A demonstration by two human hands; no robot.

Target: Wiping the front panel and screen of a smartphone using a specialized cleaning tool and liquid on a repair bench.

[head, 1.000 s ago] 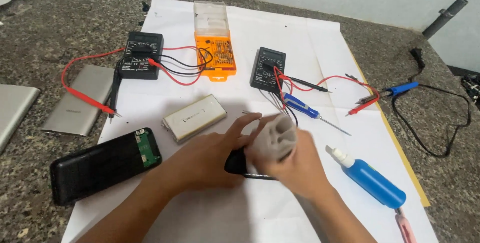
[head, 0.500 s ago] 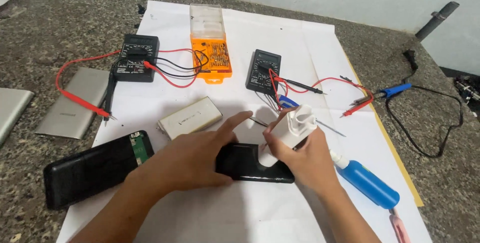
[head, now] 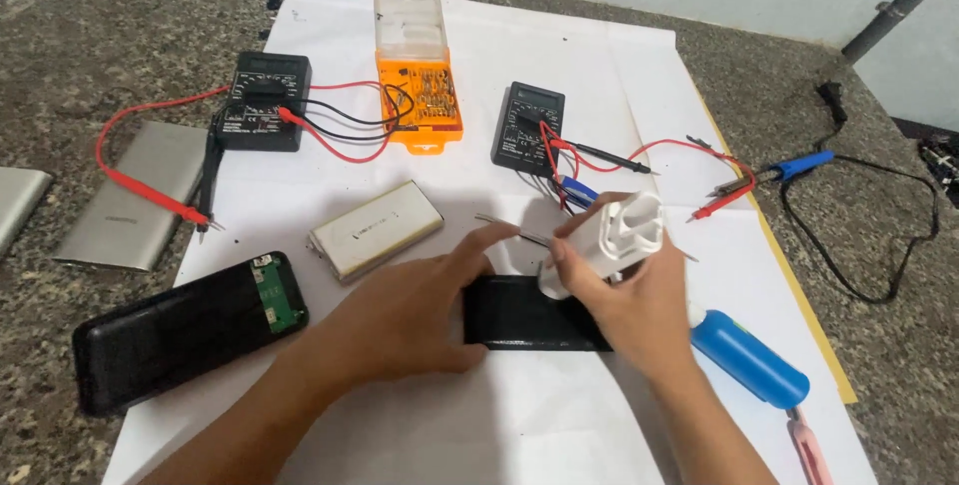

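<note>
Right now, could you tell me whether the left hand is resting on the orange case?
No, the left hand presses on the flat black block on the paper, while the orange case lies untouched farther back.

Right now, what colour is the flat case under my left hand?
Black: the flat case is plain black, seen in the head view, steadied by the left hand.

An improvised electronics repair bench on a speckled stone counter (head: 80,35). White paper (head: 559,425) carries two multimeters (head: 262,100) with probe leads, an orange bit case (head: 418,85), an opened power bank (head: 185,330) and a soldering iron (head: 789,167).
</note>
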